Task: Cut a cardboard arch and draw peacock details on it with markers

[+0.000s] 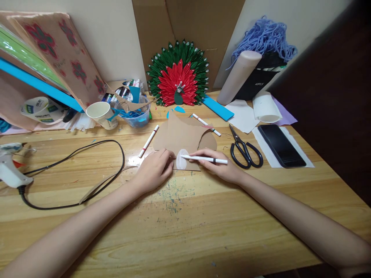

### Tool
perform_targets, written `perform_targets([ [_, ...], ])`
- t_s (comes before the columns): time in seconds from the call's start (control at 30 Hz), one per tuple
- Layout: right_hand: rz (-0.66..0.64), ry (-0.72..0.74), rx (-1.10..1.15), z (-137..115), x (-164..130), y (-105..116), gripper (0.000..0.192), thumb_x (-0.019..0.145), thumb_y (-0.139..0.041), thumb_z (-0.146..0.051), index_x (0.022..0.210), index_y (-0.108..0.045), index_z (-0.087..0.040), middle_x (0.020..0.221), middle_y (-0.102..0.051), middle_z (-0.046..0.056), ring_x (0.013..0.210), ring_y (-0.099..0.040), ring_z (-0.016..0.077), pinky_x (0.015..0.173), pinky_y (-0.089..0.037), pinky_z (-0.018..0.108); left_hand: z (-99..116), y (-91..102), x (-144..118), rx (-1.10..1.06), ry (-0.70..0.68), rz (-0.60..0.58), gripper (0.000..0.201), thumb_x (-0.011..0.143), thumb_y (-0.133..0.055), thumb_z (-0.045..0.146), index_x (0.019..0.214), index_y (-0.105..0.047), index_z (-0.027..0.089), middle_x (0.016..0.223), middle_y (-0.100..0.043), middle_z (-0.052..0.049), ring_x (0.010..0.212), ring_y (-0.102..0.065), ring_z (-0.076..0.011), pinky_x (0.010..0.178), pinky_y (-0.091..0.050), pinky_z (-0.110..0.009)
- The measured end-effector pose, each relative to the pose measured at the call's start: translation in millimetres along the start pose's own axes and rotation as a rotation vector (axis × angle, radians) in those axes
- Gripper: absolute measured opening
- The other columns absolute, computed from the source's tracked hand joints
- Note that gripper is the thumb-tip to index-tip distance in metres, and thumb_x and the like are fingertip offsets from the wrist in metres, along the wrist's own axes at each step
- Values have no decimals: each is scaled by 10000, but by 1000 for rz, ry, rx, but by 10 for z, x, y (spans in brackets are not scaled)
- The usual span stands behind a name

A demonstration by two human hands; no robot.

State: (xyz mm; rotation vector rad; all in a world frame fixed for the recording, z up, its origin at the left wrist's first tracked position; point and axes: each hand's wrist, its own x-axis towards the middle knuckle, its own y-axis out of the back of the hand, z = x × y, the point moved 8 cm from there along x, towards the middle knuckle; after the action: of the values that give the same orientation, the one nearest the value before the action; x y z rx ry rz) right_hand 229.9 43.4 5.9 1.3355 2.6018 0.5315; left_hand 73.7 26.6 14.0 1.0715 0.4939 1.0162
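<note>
A brown cardboard cutout [180, 133] lies on the table between my hands. Near its front edge is a white oval [181, 163], which looks coloured in or thin. My right hand [216, 166] is closed around a white marker [203, 158] with a black band, its tip touching the oval. With curled fingers, my left hand [156, 168] grips the cardboard's left front corner; the fingertips are partly hidden. A white marker with a red band [148, 141] lies left of the cardboard. Another white marker [216, 132] lies at its right, partly behind the cardboard.
Black-handled scissors [245, 148] and a phone [281, 146] lie at the right. A glue gun [13, 170] with a looped cord is at the left. Behind stand a paper cup [102, 114], a plastic tub [135, 116], and a red-green fan-shaped decoration [178, 77].
</note>
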Motion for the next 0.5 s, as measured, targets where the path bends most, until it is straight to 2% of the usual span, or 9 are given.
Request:
perform_targets([
  [0.07, 29, 13, -25, -10, 2, 22, 283, 884, -493, -258, 1142, -601, -218, 1063, -651, 71, 966, -593, 189, 841, -439, 327, -1, 0, 0, 3, 1, 0, 156, 869, -388, 219, 968, -504, 188, 878, -603, -61, 770, -535, -188, 672, -405, -330],
  [0.2, -90, 31, -86, -6, -4, -68, 237, 865, -523, -250, 1056, -656, -206, 922, -666, 64, 833, -608, 175, 746, -452, 298, -2, -3, 0, 10, -3, -6, 144, 872, -392, 220, 968, -494, 191, 885, -601, -61, 778, -538, -189, 667, -405, -326],
  [0.33, -19, 16, -15, -7, -3, -10, 284, 891, -483, -256, 1148, -597, -214, 1045, -651, 69, 956, -594, 183, 829, -441, 316, -6, -8, 2, 23, -3, -12, 132, 871, -395, 218, 959, -488, 188, 890, -601, -60, 782, -537, -190, 669, -401, -326],
  [0.5, -92, 13, -37, -22, -4, -69, 263, 877, -502, -261, 1104, -625, -211, 1006, -665, 61, 900, -608, 175, 778, -454, 289, -3, -5, 2, 12, -7, -6, 133, 872, -399, 213, 963, -491, 181, 882, -599, -60, 780, -537, -187, 667, -401, -320],
])
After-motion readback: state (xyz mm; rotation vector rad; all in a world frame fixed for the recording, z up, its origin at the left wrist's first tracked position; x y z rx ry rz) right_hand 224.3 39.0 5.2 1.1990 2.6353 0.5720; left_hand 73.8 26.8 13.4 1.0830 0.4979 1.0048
